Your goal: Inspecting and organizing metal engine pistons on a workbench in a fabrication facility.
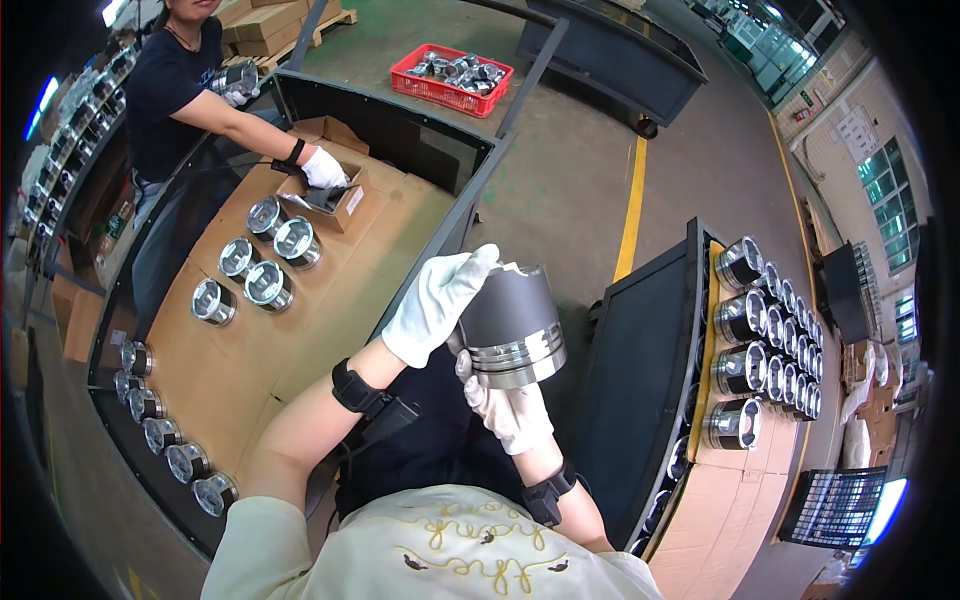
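Observation:
A large engine piston (510, 318) with a dark grey skirt and shiny ring grooves is held up in front of me. Its ringed end points down and its scalloped skirt edge is at the top. My left hand (436, 304), in a white glove, grips it along the left side, with the thumb and fingers near the upper edge. My right hand (510, 412), gloved too, supports the lower end from beneath; some of its fingers are hidden by the piston. Both wrists wear black straps.
Left is a cardboard-lined cart (330, 330) with several pistons (268, 286) and an open carton (345, 205). A co-worker's gloved hand (324, 168) reaches into that carton. Rows of pistons (742, 368) stand on the right-hand cart. A red crate (452, 80) sits on the floor ahead.

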The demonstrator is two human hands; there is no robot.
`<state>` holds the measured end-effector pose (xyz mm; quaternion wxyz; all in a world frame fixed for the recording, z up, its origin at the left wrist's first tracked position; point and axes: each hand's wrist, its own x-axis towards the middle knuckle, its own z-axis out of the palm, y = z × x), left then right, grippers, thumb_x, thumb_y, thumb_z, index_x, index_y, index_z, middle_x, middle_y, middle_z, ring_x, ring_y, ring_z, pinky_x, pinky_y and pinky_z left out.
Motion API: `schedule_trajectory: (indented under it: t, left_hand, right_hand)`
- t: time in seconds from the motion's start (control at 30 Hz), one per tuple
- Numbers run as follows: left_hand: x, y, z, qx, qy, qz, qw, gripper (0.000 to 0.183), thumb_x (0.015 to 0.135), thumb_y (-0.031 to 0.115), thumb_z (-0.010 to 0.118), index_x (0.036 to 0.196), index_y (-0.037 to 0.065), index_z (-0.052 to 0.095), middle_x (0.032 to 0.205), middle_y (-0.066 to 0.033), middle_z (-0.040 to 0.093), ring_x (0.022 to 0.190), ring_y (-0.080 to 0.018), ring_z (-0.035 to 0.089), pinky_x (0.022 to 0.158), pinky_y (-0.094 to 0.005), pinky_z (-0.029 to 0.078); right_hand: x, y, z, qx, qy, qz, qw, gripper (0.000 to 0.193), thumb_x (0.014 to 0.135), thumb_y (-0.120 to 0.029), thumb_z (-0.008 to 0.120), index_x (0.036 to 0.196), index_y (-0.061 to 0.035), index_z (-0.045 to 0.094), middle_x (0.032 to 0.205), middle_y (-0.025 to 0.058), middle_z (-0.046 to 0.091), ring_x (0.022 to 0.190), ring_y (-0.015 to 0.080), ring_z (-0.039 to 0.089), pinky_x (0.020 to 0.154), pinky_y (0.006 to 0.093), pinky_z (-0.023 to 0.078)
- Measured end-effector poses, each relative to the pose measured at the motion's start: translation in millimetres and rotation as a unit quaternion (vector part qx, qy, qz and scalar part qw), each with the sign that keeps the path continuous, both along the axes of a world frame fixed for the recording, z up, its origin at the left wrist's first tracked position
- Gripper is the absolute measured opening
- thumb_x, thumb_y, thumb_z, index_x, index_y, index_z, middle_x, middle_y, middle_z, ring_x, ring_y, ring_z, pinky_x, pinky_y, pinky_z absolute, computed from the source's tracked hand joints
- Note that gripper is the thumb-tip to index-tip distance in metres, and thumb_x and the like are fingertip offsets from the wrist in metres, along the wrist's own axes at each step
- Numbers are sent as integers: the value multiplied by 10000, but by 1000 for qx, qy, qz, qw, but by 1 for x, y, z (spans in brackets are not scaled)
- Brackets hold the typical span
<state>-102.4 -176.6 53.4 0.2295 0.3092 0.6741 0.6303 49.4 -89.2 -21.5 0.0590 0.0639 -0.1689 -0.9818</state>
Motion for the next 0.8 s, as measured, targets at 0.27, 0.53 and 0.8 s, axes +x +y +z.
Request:
schedule_trajectory:
  t: [0.27, 0.53, 0.8]
  left_hand:
    - [9, -17, -46, 39, 236, 48, 970, 345, 972, 189, 433, 1257, 0, 479, 1219, -133, 555, 1116, -246, 555, 1022, -382, 389]
    - [38, -17, -65, 157, -339, 0, 928, 363, 894, 19, 540, 1253, 21, 482, 1261, -110, 525, 1209, -179, 465, 1044, -305, 352]
    - [44, -13, -45, 302, -549, -44, 778, 336, 911, 90, 483, 1242, 28, 469, 1191, -94, 551, 1103, -195, 519, 968, -343, 407]
  right_hand:
    - [-7, 28, 5, 328, -31, -97, 939, 564, 860, -234, 655, 1302, 21, 414, 1238, 211, 513, 1092, 328, 563, 829, 425, 561]
    - [-5, 34, 33, 566, -162, -194, 785, 720, 798, -66, 691, 1420, -43, 327, 1376, 76, 445, 1235, 192, 465, 1018, 344, 409]
    - [-4, 25, 45, 707, -169, -161, 668, 723, 762, 113, 554, 1430, -48, 329, 1405, 90, 431, 1255, 183, 449, 1034, 298, 377]
